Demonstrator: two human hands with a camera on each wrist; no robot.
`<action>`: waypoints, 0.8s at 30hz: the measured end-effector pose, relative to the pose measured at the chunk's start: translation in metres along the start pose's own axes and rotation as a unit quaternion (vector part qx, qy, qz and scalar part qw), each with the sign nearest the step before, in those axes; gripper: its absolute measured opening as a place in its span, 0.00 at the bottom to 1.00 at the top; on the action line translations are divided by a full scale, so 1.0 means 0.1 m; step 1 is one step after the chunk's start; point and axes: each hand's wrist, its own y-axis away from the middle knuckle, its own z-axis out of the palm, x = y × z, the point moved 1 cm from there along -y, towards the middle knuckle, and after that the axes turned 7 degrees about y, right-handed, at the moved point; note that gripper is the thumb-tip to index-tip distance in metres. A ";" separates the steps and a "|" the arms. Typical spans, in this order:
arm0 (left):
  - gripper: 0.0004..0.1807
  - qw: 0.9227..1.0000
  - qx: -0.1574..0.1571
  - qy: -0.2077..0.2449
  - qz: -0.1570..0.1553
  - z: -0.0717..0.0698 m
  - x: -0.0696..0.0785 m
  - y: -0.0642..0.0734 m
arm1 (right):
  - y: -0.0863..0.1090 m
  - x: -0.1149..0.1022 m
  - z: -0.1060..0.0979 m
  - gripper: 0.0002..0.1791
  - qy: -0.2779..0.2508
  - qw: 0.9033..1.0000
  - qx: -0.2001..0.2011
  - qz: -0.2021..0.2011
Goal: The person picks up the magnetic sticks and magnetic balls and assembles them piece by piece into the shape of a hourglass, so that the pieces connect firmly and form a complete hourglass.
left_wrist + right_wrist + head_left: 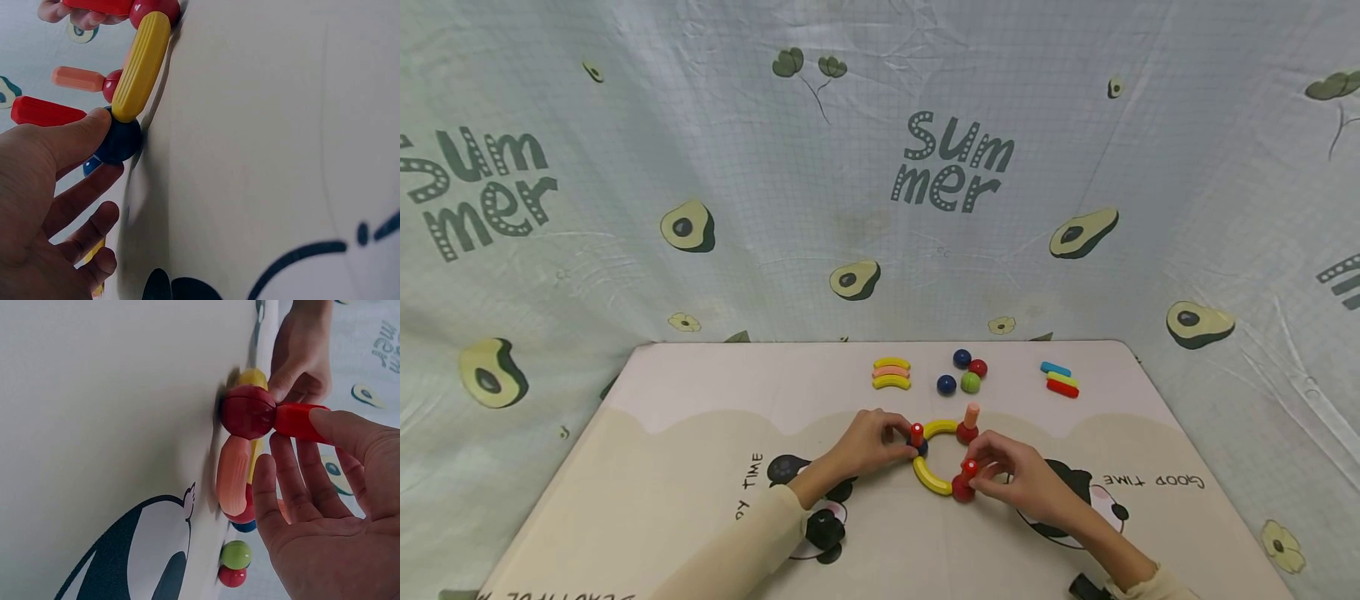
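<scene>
A ring of curved sticks and balls lies on the table in the head view. My left hand [872, 442] pinches the dark blue ball [120, 140] at its left between thumb and index finger, and a red stick [47, 111] stands on that ball. Opposite, my right hand [1018, 475] pinches an upright red stick [300, 422] on the near red ball [249, 412]. Yellow curved sticks [931, 477] meet the blue ball. A pink curved stick [233, 475] joins the two red balls. On the far red ball [967, 433] stands a peach stick [972, 414].
Behind the ring lie curved yellow and pink sticks [891, 372], several loose balls [970, 382] in blue, red and green, and straight blue, yellow and red sticks [1062, 388]. A printed cloth covers the table [685, 467], and a patterned curtain [775, 208] hangs behind.
</scene>
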 end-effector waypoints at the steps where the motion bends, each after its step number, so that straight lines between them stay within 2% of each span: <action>1: 0.11 1.000 0.000 0.000 0.000 0.00 0.00 0.00 | 0.00 0.00 0.00 0.16 0.000 1.000 0.001 0.000; 6: 0.11 1.000 0.000 0.000 0.000 0.00 0.01 0.00 | 0.00 0.00 0.00 0.15 0.003 1.000 0.000 0.001; 10: 0.11 1.000 0.000 0.002 0.002 -0.01 0.01 0.00 | 0.00 -0.01 -0.04 0.16 0.008 1.000 -0.016 -0.001; 17: 0.11 1.000 -0.001 0.002 -0.001 0.00 0.01 0.00 | -0.02 -0.02 -0.22 0.19 0.018 0.999 -0.038 -0.022; 20: 0.11 1.000 -0.002 0.002 -0.002 -0.01 0.01 0.00 | -0.04 -0.03 -0.32 0.19 0.030 0.999 -0.029 -0.027; 24: 0.11 1.000 -0.002 0.001 -0.003 -0.01 0.01 -0.01 | -0.07 -0.02 -0.44 0.16 0.058 0.998 0.012 -0.023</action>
